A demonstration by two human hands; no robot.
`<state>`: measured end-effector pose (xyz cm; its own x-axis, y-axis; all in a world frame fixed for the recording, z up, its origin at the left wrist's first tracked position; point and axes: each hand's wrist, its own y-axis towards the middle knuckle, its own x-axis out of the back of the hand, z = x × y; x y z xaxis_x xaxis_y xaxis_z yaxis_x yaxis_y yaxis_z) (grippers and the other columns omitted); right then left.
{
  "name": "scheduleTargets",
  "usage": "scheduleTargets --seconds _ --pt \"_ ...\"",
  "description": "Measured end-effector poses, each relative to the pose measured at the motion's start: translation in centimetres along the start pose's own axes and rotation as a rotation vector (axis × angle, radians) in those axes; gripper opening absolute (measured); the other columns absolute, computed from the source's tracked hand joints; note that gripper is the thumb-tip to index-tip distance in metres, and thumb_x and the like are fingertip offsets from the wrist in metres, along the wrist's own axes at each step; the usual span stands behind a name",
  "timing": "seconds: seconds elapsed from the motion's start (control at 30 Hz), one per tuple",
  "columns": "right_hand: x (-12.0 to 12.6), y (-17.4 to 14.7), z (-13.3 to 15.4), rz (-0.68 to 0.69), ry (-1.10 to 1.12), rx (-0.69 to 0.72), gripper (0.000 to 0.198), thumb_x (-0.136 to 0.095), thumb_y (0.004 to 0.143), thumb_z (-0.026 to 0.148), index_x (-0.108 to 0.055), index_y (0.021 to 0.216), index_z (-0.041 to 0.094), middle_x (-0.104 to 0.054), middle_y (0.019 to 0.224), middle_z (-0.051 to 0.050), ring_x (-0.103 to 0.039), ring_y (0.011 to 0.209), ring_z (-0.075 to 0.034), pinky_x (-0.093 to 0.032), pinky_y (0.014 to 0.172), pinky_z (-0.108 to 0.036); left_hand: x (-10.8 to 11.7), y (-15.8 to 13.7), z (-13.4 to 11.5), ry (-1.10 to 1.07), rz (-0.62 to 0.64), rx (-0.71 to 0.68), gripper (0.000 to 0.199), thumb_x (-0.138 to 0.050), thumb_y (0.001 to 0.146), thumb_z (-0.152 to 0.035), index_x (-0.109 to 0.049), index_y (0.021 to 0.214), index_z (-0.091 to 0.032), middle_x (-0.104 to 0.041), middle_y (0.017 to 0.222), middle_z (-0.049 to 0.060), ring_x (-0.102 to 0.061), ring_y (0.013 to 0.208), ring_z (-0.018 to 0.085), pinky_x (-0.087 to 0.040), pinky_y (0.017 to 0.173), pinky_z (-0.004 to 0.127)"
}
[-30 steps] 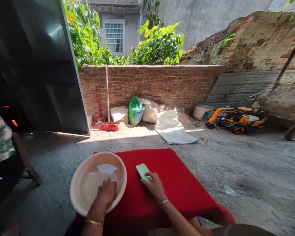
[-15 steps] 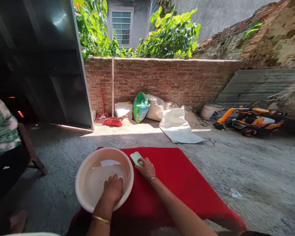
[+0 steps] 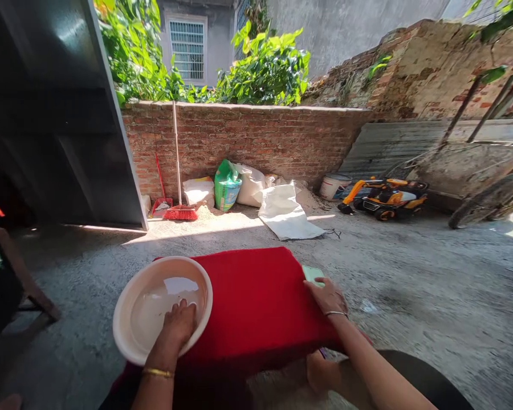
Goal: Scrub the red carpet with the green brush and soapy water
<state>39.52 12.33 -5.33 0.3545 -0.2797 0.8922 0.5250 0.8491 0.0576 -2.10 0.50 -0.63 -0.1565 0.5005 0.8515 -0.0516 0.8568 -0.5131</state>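
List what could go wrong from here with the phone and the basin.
1. The phone is in the right hand at the red cloth's right edge; if the grip slips, it could drop to the hard-looking floor.
2. The basin seems to jut past the cloth's left edge, so the left hand inside pressing unevenly might tip it and spill the water.

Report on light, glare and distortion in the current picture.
Head view: sunlight brightens the leaves and a strip of ground, while the dark door is nearly black with one glare spot; head view: the left hand, right hand and red cloth lie in shade, with a bright reflection on the water; head view: wide-angle stretching toward the edges.
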Motion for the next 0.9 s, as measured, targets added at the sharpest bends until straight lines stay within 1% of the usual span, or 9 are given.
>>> scheduleTargets --seconds 0.1,0.2,0.3,0.37,0.5,0.6,0.7,0.8,0.9 --pt "-2.4 -4.5 -0.1 0.040 0.138 0.162 0.026 -0.081 0.093 0.046 -0.087 0.110 0.027 -0.084 0.111 -0.011 -0.083 0.111 -0.034 -0.064 0.097 -0.041 0.2 0.0 0.2 0.012 0.013 -0.007 0.058 -0.031 0.118 -0.017 -0.069 0.162 -0.018 -0.061 0.179 0.021 -0.061 0.165 0.035 -0.052 0.131 0.051" --pt "-5.9 -10.3 1.8 0.164 0.243 0.381 0.023 -0.082 0.091 0.044 -0.087 0.111 0.031 -0.083 0.113 -0.006 -0.082 0.109 -0.031 -0.064 0.098 -0.040 0.0 0.1 0.6 0.029 0.010 -0.004 0.055 -0.035 0.117 -0.019 -0.069 0.161 -0.018 -0.064 0.176 0.021 -0.062 0.164 0.036 -0.053 0.129 0.049" --pt "-8.1 -14.5 4.6 0.291 0.188 0.529 0.023 -0.083 0.094 0.035 -0.087 0.116 0.033 -0.083 0.122 -0.006 -0.080 0.116 -0.029 -0.061 0.106 -0.039 -0.3 0.2 1.0 0.037 -0.015 -0.007 0.053 -0.038 0.117 -0.019 -0.071 0.159 -0.018 -0.066 0.173 0.021 -0.064 0.163 0.036 -0.054 0.129 0.049" --pt "-8.2 -15.3 5.9 0.307 0.095 0.569 0.025 -0.084 0.095 0.031 -0.087 0.120 0.033 -0.083 0.128 -0.007 -0.079 0.124 -0.030 -0.059 0.112 -0.040 -0.4 0.3 1.2 0.050 -0.026 -0.025 0.052 -0.041 0.116 -0.018 -0.071 0.158 -0.018 -0.066 0.173 0.021 -0.064 0.163 0.036 -0.055 0.128 0.049" --pt "-6.0 -12.6 4.3 0.258 -0.059 0.462 0.026 -0.081 0.101 0.031 -0.087 0.126 0.031 -0.083 0.134 -0.010 -0.080 0.129 -0.031 -0.058 0.114 -0.041 -0.3 0.3 1.1 0.069 -0.026 -0.024 0.050 -0.043 0.116 -0.018 -0.073 0.156 -0.019 -0.068 0.170 0.020 -0.067 0.160 0.035 -0.058 0.126 0.046" --pt "-3.4 -8.9 0.0 0.163 -0.034 0.299 0.027 -0.077 0.103 0.036 -0.087 0.127 0.030 -0.085 0.125 -0.011 -0.084 0.121 -0.033 -0.062 0.106 -0.042 -0.2 0.3 0.9 0.068 -0.015 -0.014 0.051 -0.042 0.116 -0.017 -0.072 0.158 -0.019 -0.068 0.169 0.021 -0.067 0.160 0.035 -0.059 0.126 0.048" --pt "-0.8 -5.5 -5.4 0.061 0.066 0.225 0.031 -0.069 0.103 0.043 -0.088 0.122 0.027 -0.086 0.116 -0.017 -0.086 0.109 -0.039 -0.065 0.094 -0.048 -0.3 0.2 0.8 0.026 -0.014 -0.010 0.054 -0.041 0.115 -0.014 -0.072 0.160 -0.018 -0.066 0.174 0.022 -0.065 0.162 0.036 -0.057 0.129 0.051" --pt "1.2 -3.0 -10.0 -0.042 0.191 0.157 0.027 -0.073 0.094 0.048 -0.089 0.104 0.028 -0.086 0.104 -0.020 -0.085 0.105 -0.047 -0.064 0.089 -0.056 -0.4 0.1 1.0 -0.044 -0.038 0.017 0.054 -0.043 0.113 -0.014 -0.075 0.156 -0.018 -0.066 0.175 0.021 -0.064 0.163 0.037 -0.057 0.131 0.053" --pt "1.9 -1.9 -12.9 -0.099 0.383 -0.008 0.021 -0.084 0.077 0.052 -0.083 0.083 0.032 -0.082 0.082 -0.013 -0.083 0.097 -0.048 -0.063 0.084 -0.056 -0.7 0.1 1.5 -0.075 -0.076 0.000 0.052 -0.044 0.112 -0.017 -0.079 0.150 -0.019 -0.071 0.169 0.020 -0.068 0.159 0.037 -0.060 0.127 0.053"
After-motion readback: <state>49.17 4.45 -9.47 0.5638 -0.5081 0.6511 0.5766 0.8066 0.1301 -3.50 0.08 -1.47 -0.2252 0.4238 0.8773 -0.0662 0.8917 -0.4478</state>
